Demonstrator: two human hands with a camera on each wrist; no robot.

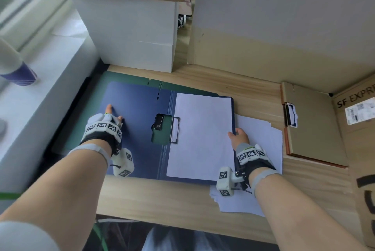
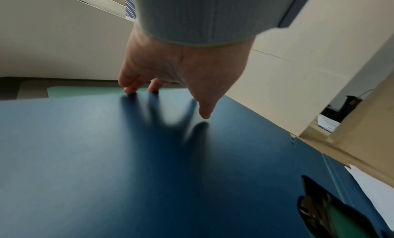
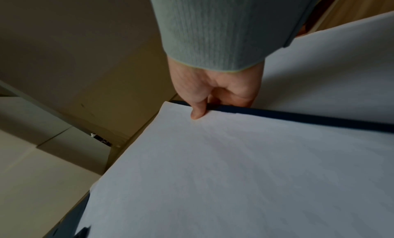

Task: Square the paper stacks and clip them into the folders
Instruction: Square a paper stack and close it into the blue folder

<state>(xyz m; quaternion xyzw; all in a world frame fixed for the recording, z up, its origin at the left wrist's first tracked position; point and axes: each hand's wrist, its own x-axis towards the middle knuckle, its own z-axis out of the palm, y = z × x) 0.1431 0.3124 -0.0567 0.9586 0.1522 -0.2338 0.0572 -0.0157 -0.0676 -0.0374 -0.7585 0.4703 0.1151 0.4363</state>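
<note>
A blue folder lies open on the wooden table, on top of a green folder. A squared white paper stack sits on its right half, with its left edge under the wire clip. My left hand rests with straight fingertips on the blue left flap. My right hand pinches the folder's right edge, thumb on the paper stack and fingers curled beneath. Loose white sheets lie unevenly under that hand.
A closed tan folder with its own clip lies at the right, beside a cardboard box. White boxes stand behind the folders. A white sill with a purple cup runs along the left.
</note>
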